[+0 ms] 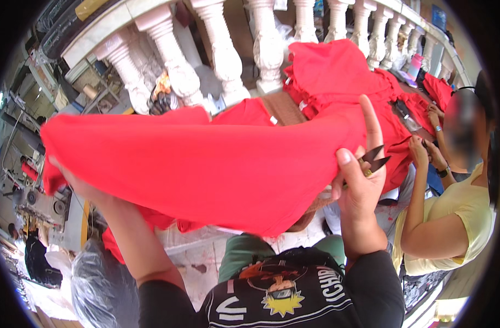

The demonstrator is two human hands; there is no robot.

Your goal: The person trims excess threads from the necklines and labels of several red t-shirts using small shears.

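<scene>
A wide piece of red fabric (195,169) is spread in the air between my two hands. At its left end my left hand (78,183) grips the cloth, its fingers mostly hidden by the fabric and blurred. My right hand (362,180) pinches the right edge with the thumb, while its index finger points upward. Small dark-bladed thread snips (374,160) are tucked in that same right hand, the blades sticking out to the right, slightly apart. Beyond it lies a pile of red garments (332,71).
A white balustrade (222,54) runs along the far side. At the right, a person in a yellow top (446,229) handles red cloth. A sewing machine (45,205) stands at the left, near a plastic-wrapped bundle (105,284). A pink bottle (415,65) sits far right.
</scene>
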